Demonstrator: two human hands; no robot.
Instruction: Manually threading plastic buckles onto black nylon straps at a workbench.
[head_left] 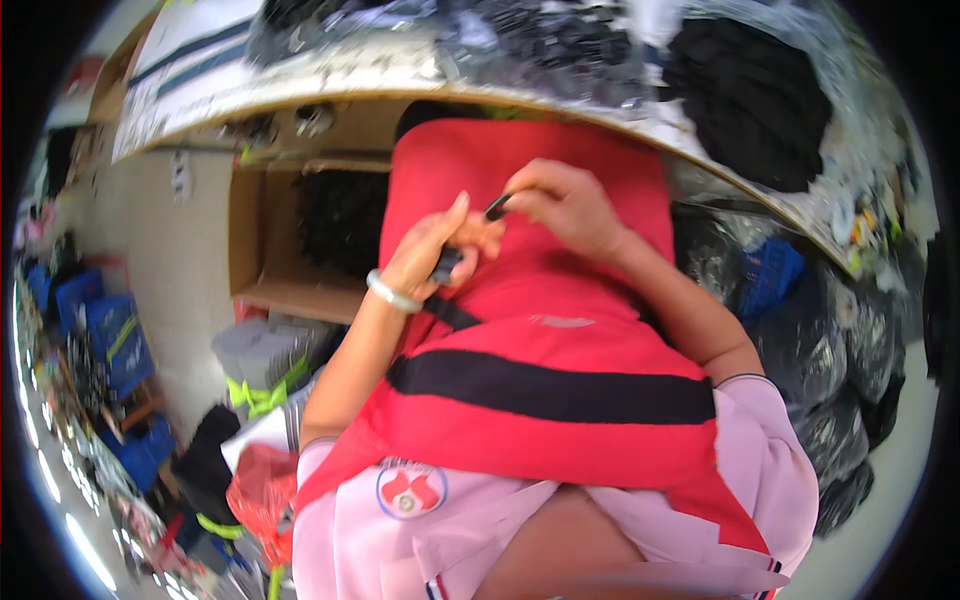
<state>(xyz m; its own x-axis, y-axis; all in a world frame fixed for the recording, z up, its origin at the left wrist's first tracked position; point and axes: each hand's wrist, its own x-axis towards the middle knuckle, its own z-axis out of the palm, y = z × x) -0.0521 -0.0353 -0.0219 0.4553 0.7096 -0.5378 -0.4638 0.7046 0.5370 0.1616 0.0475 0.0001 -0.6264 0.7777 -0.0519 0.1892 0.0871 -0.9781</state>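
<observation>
1. Right hand [572, 207]: thumb and fingertips pinched together on a small black piece [497, 207], over the lap, just right of the left hand.
2. Left hand [440, 245]: lower fingers curled around a dark piece [446, 265] in the palm, thumb raised; exact kind of both pieces too blurred to tell.
3. Left wrist has 1 pale bracelet [393, 291].
4. Both hands above a red apron [600, 335] spread over the lap; 1 wide black band [560, 388] across its near part, pink shirt [750, 440] nearer still.
5. Far side: worktable [200, 115], edge curving across; dark pieces in clear plastic [545, 50] on it, black cloth [750, 100] at far right.
6. Left of lap: open cardboard box [250, 230], dark stuff [345, 220] inside.
7. Nearer left: gray stack [265, 352] with lime-green strips, then red plastic bag [262, 495].
8. Farther left: blue bins [115, 340].
9. Right, beside and below the table: black plastic bags [800, 345], 1 blue item [770, 277] among them.
</observation>
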